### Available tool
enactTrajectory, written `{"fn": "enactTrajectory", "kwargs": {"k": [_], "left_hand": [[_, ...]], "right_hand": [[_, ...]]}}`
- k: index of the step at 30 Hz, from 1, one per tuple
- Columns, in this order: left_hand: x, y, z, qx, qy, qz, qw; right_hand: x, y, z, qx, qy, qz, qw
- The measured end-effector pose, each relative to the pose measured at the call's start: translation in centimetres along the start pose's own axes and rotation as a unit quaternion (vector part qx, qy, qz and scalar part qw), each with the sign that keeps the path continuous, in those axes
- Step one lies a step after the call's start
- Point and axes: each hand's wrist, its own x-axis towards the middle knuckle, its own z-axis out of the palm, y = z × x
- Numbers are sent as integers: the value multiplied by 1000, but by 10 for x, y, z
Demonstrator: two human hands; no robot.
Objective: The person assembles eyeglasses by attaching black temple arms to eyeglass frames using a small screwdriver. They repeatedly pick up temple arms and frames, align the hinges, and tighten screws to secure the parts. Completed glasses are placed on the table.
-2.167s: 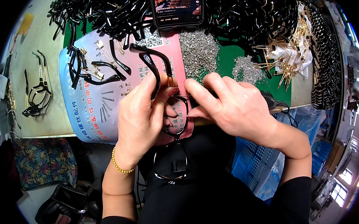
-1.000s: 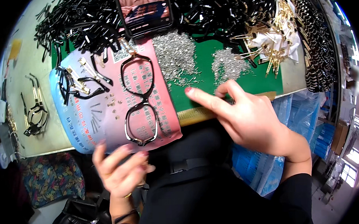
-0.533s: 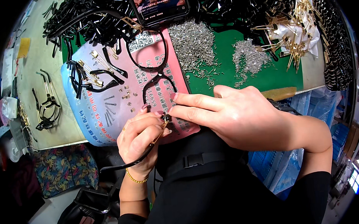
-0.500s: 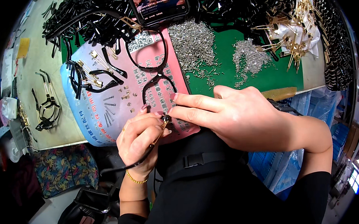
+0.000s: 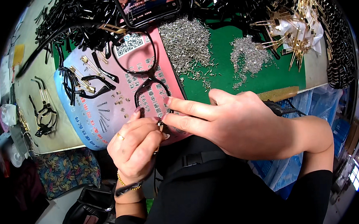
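A black glasses frame front (image 5: 141, 69) lies on a pink and blue printed sheet (image 5: 105, 99) at the table's near edge. My left hand (image 5: 134, 149) grips a black temple arm (image 5: 126, 187) with a gold hinge end, its tip held against the frame's near corner. My right hand (image 5: 229, 123) reaches in from the right, and its thumb and forefinger pinch at that same corner, where the fingertips of both hands meet. Whether a small part sits between the right fingers is hidden.
A phone (image 5: 147, 6) stands at the back. Two heaps of small silver pins (image 5: 186, 40) lie on the green mat (image 5: 259, 77). Black temple arms (image 5: 73, 24) are piled behind, and gold hinge parts (image 5: 295, 29) at the right. Several loose temples (image 5: 84, 80) lie on the sheet.
The frame front was put down on the sheet. My left hand picked up a temple arm and brought it to the frame's near corner, where my right hand joined it. The view shifted slightly.
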Motion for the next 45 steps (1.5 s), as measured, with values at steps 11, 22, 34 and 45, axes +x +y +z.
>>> {"fn": "enactTrajectory", "kwargs": {"k": [11, 22, 34, 45], "left_hand": [[9, -14, -9, -90, -69, -80, 990], [0, -7, -3, -94, -44, -93, 990], [-11, -5, 1, -66, -15, -86, 994], [-13, -18, 11, -59, 34, -33, 997]], "right_hand": [[1, 4, -2, 9, -16, -1, 1000], [1, 7, 0, 36, 15, -17, 999], [12, 7, -4, -26, 22, -71, 997], [12, 5, 18, -128, 136, -73, 980]]}}
